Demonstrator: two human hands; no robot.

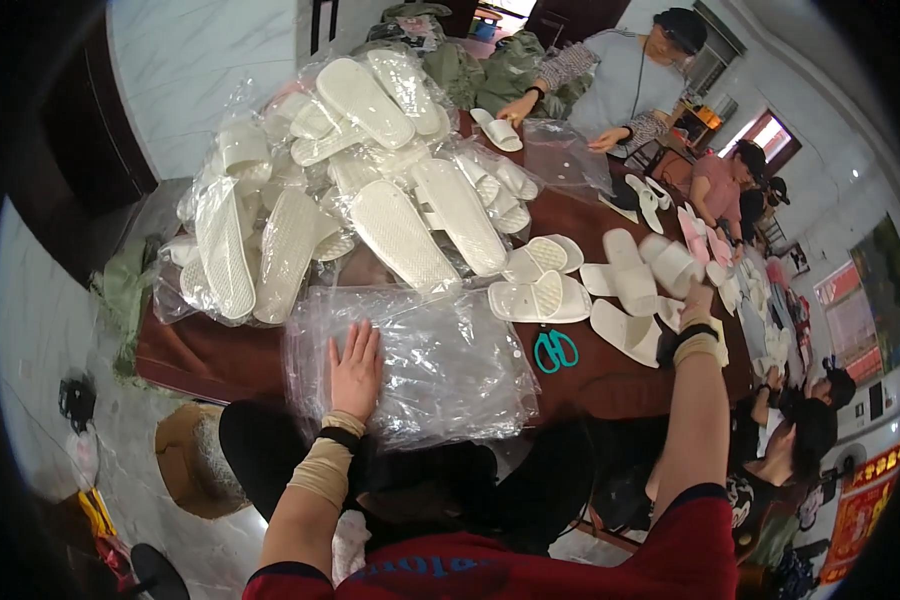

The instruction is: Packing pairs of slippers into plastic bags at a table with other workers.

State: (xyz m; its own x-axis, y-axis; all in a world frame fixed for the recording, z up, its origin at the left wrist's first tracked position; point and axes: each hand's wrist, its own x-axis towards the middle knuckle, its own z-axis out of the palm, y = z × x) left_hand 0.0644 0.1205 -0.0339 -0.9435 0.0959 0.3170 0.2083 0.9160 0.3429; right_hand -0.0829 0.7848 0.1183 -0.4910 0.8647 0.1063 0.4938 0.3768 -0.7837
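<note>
A: What's at the left?
B: The left hand (355, 362) lies flat, fingers spread, on a stack of clear plastic bags (440, 360) at the bench's (210, 355) near edge.
A: And rightward?
B: Teal scissors (554, 349), then the right hand (697, 302) reaching among loose white slippers (630, 272); I cannot tell its grip.

One view only, from a wide fisheye camera worn on the person's head, looking steeply down and forward over a dark red table (220, 355). It sits close: both forearms enter from the lower edge, with the left hand (355, 365) and right hand (697, 303) within near reach. Straight lines bend toward the rim, and black corners frame the round picture. Farther off, other people sit along the table's far and right sides.
</note>
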